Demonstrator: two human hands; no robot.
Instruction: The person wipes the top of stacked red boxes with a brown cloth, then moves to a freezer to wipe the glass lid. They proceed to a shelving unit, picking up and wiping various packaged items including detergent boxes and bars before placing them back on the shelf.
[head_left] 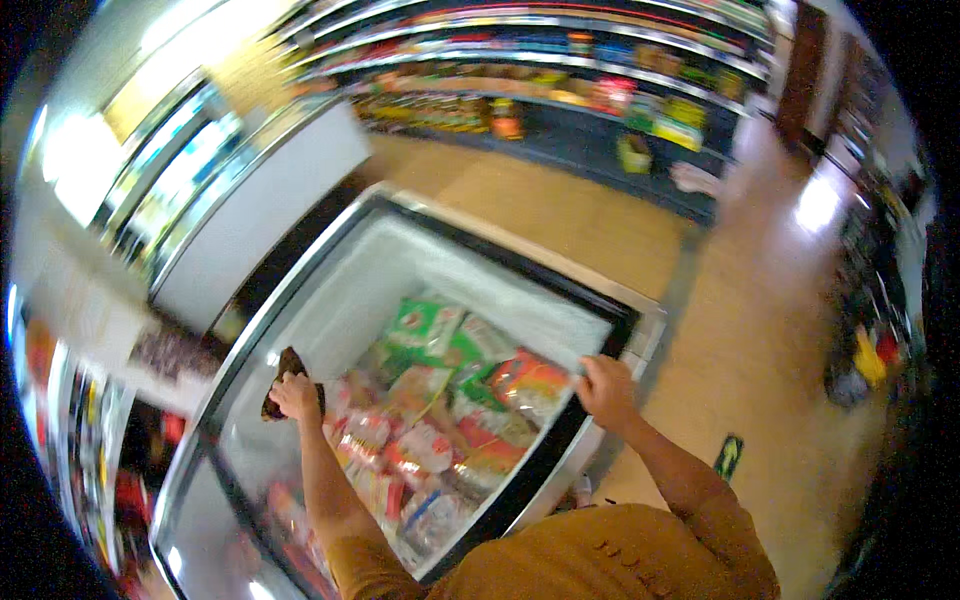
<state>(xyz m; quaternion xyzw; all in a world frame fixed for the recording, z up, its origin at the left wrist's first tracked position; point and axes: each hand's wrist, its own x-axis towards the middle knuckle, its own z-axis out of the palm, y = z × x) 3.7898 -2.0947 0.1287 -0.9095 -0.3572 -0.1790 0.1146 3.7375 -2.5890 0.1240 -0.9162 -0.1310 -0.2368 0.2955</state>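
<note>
Dark brown cloth (288, 361), one piece, is at the left side of one open chest freezer (508, 250), under the left hand (295, 397). This hand has its fingers bent closely over the cloth and has hold of it; whether the cloth touches the freezer wall, I cannot tell. The right hand (606, 392) curls over the right rim of the freezer, with the fingers partly bent; how firm is this grip, I cannot tell. Inside, at the far end, are at least two green packets (425, 322), and on the right is one orange-red packet (528, 382). Nearer, I count at least two red-and-white packets (425, 447); the others are too blurred for counting. Far beyond stands one long shelf unit (570, 130), and on the floor at right is one green floor marker (729, 458).
</note>
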